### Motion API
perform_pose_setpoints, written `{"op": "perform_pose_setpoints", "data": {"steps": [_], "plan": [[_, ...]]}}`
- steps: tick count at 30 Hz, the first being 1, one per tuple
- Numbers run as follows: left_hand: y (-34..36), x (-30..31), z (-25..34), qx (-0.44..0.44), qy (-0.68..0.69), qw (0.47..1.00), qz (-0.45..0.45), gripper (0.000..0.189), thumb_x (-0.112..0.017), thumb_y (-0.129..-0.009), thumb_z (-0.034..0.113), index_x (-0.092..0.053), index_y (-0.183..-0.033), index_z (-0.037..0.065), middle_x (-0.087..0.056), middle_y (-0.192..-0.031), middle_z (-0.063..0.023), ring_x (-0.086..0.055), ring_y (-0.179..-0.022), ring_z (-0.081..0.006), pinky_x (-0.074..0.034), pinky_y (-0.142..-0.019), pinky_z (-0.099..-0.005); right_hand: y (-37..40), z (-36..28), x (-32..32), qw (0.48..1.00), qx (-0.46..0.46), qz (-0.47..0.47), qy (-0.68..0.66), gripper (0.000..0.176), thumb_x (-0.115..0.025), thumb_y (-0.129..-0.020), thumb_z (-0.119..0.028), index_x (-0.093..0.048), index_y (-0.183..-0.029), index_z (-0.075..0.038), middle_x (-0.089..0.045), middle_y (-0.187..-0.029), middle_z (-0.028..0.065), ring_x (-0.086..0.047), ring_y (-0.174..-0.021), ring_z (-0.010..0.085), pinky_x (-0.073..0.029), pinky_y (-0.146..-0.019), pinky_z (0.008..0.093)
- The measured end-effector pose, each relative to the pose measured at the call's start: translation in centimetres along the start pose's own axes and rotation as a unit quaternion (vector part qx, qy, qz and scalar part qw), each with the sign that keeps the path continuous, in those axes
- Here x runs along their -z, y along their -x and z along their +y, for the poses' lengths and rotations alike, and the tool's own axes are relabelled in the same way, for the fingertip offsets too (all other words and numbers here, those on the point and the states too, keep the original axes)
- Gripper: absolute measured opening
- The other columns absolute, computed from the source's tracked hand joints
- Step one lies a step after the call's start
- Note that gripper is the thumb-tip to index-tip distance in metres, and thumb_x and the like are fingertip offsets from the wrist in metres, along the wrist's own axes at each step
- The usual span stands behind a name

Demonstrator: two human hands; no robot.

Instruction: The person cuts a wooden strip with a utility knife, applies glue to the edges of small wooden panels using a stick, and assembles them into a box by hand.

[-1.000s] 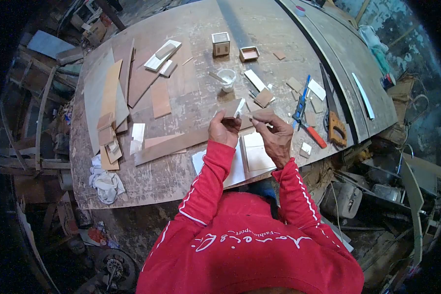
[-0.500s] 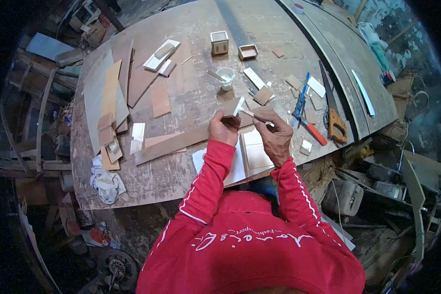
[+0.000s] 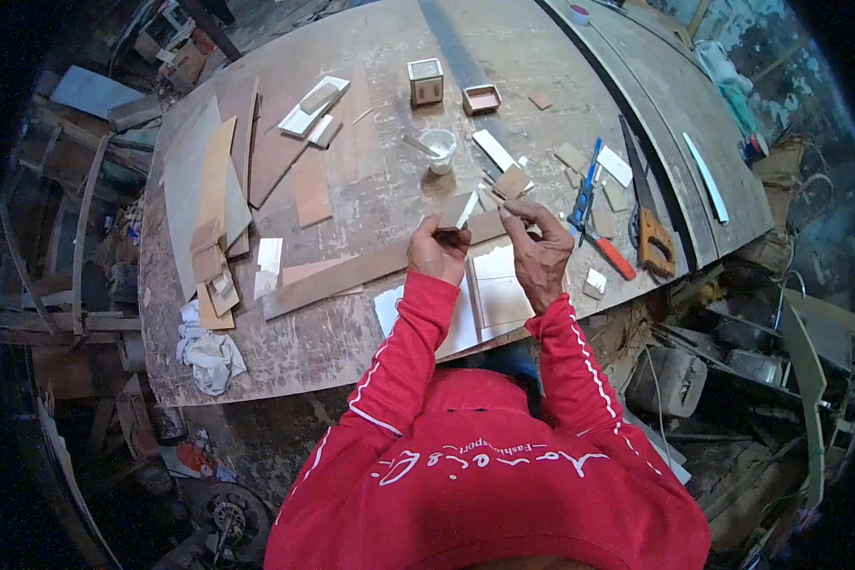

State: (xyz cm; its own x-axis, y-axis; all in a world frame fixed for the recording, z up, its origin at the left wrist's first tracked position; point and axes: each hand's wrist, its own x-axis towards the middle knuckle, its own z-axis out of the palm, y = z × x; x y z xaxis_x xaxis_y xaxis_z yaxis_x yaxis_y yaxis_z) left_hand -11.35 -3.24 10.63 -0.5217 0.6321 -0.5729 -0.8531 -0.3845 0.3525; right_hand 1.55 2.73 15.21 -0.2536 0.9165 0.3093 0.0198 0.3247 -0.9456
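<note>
In my left hand (image 3: 434, 249) is a small flat wooden piece (image 3: 454, 211), gripped at its near end and raised above the table. White glue lies along its right edge. My right hand (image 3: 541, 249) is pinched just to the right, apart from that piece. Its fingers close on a thin glue stick, mostly hidden now and hard to make out. Beyond both hands stands a clear plastic cup (image 3: 441, 163) of white glue with a spatula in it. Under my hands lie a long wooden strip (image 3: 351, 277) and a pale panel (image 3: 500, 294).
A small wooden box (image 3: 426, 84) and an open tray (image 3: 482, 101) stand at the back. To the right lie a blue clamp (image 3: 585, 190) with a red handle and a handsaw (image 3: 653, 237). Wood offcuts (image 3: 312, 190) and a white cloth (image 3: 211, 359) are at left.
My right hand has drawn slightly right, away from the wooden piece, taking the stick off its glued edge. My left hand has turned the piece a little.
</note>
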Motion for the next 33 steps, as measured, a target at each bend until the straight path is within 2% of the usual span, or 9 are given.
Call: {"op": "perform_pose_setpoints", "data": {"steps": [8,10,14,17,20,23,29,33], "plan": [[-1.0,0.6,0.1,-0.008,-0.003,1.0,-0.02,0.016,-0.061,-0.089,0.016,-0.055,-0.096,0.003,-0.06,-0.086,-0.0131,-0.059,-0.071,-0.0256,-0.053,-0.063,-0.0359,1.9,-1.8,0.5,0.985,-0.113,-0.13,-0.03,0.01,-0.07,-0.085,-0.006,-0.073,-0.094,-0.003,-0.071,-0.087,0.0035,-0.062,-0.077,0.0091,-0.05,-0.069,0.0238],[-1.4,0.9,0.2,0.005,-0.007,0.999,-0.045,0.015,-0.061,-0.089,0.017,-0.057,-0.094,0.004,-0.062,-0.086,-0.0115,-0.06,-0.071,-0.0245,-0.053,-0.063,-0.0358,2.2,-1.7,0.5,0.986,-0.088,-0.133,-0.055,0.011,-0.07,-0.084,-0.005,-0.073,-0.094,-0.003,-0.071,-0.088,0.0038,-0.062,-0.078,0.0097,-0.05,-0.069,0.0242],[-1.1,0.5,0.2,-0.012,-0.013,1.0,-0.013,0.011,-0.059,-0.091,0.018,-0.061,-0.088,0.008,-0.065,-0.078,-0.0077,-0.061,-0.065,-0.022,-0.054,-0.06,-0.0349,1.9,-0.3,0.1,0.992,-0.036,-0.087,-0.084,0.011,-0.07,-0.084,-0.003,-0.072,-0.095,-0.002,-0.07,-0.09,0.0045,-0.063,-0.08,0.0103,-0.051,-0.069,0.0248],[-1.1,0.3,0.1,-0.011,-0.01,1.0,0.0,0.011,-0.06,-0.091,0.018,-0.061,-0.088,0.008,-0.064,-0.077,-0.0071,-0.06,-0.064,-0.022,-0.054,-0.06,-0.0348,1.8,-1.0,-0.2,0.995,-0.035,-0.08,-0.038,0.011,-0.07,-0.084,-0.003,-0.072,-0.095,-0.003,-0.07,-0.091,0.0053,-0.064,-0.081,0.0108,-0.051,-0.068,0.0249],[-1.5,0.8,0.2,-0.01,-0.008,1.0,-0.012,0.01,-0.06,-0.09,0.017,-0.061,-0.088,0.008,-0.064,-0.076,-0.0077,-0.06,-0.063,-0.0222,-0.053,-0.06,-0.0349,2.2,-0.7,0.2,0.991,-0.005,-0.132,-0.03,0.011,-0.07,-0.084,-0.003,-0.072,-0.095,-0.003,-0.07,-0.092,0.0057,-0.064,-0.082,0.011,-0.051,-0.068,0.0247],[-2.1,1.3,0.2,-0.002,0.004,1.0,-0.015,0.01,-0.061,-0.09,0.017,-0.06,-0.089,0.007,-0.064,-0.075,-0.0086,-0.06,-0.063,-0.0228,-0.053,-0.06,-0.0348,2.3,-1.1,0.6,0.988,-0.051,-0.137,-0.05,0.012,-0.071,-0.084,-0.005,-0.072,-0.096,-0.003,-0.071,-0.092,0.0056,-0.064,-0.082,0.0108,-0.051,-0.069,0.0245],[-0.8,0.2,0.1,-0.016,0.001,1.0,0.007,0.012,-0.061,-0.089,0.018,-0.059,-0.09,0.006,-0.063,-0.074,-0.01,-0.059,-0.062,-0.0245,-0.052,-0.062,-0.0365,1.5,-0.3,0.0,0.988,-0.104,-0.101,-0.046,0.017,-0.072,-0.085,-0.009,-0.073,-0.101,-0.001,-0.072,-0.094,0.0073,-0.065,-0.088,0.0125,-0.051,-0.081,0.0269],[-1.9,1.4,0.4,-0.026,-0.005,1.0,-0.004,0.014,-0.061,-0.09,0.019,-0.059,-0.091,0.005,-0.062,-0.074,-0.0125,-0.058,-0.062,-0.0263,-0.052,-0.062,-0.0381,1.9,-1.2,0.7,0.979,-0.134,-0.156,-0.016,0.017,-0.071,-0.086,-0.01,-0.072,-0.1,-0.001,-0.072,-0.094,0.0064,-0.065,-0.088,0.0124,-0.051,-0.081,0.0268]]}}
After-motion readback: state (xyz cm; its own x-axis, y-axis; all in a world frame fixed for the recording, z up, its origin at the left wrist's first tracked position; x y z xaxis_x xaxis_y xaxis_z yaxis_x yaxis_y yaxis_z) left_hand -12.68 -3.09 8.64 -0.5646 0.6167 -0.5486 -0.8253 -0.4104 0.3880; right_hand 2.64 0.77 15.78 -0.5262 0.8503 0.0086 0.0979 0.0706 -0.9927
